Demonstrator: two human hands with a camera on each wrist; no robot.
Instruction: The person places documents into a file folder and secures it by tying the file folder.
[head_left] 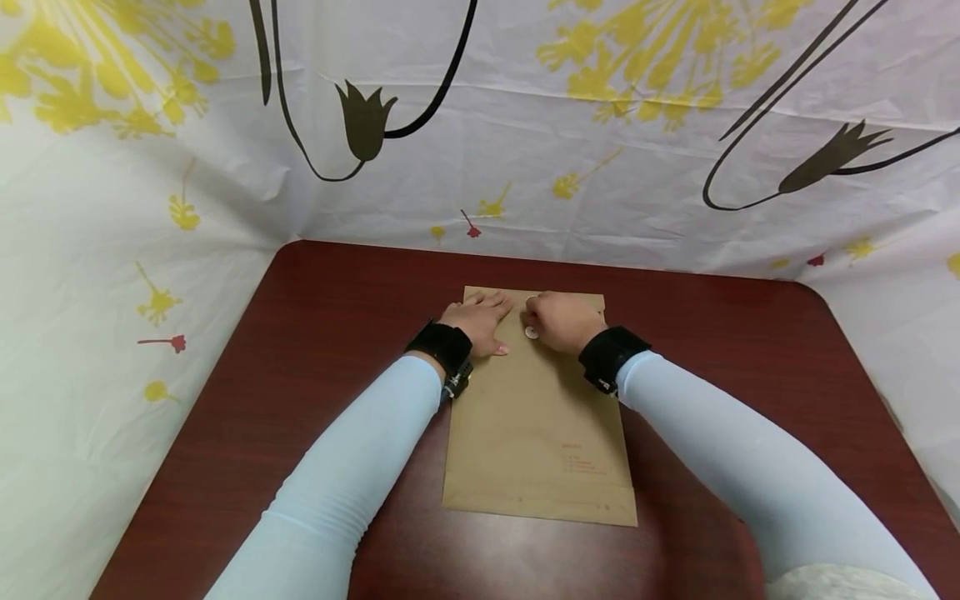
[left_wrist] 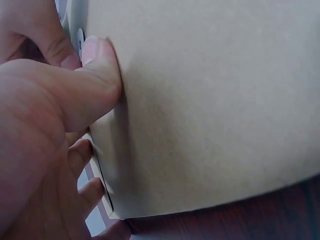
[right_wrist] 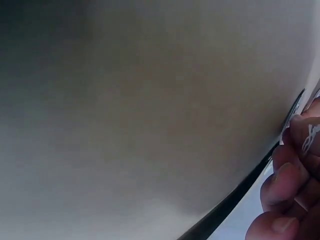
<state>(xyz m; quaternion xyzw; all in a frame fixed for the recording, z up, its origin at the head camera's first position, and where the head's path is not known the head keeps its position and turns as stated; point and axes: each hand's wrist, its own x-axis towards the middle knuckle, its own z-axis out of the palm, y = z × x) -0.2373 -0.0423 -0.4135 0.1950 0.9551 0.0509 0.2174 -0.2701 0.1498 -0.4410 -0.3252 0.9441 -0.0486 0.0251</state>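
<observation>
A brown paper envelope [head_left: 525, 425] lies flat on the table, its top end under both hands. My left hand [head_left: 477, 321] rests on its upper left part with the fingers spread and straight; the thumb [left_wrist: 95, 85] presses the paper in the left wrist view. At the upper right, my right hand [head_left: 564, 322] has curled fingers and pinches a thin white string [right_wrist: 310, 136], seen looped by the fingers in the right wrist view. Just below those fingers sits a round white button [head_left: 532, 332] on the envelope. Most of the string is hidden.
The dark red-brown table [head_left: 337, 292] has rounded far corners. Behind it and along both sides hangs a white cloth [head_left: 480, 125] printed with yellow and dark flowers. Small red print [head_left: 581, 461] marks the envelope's lower right.
</observation>
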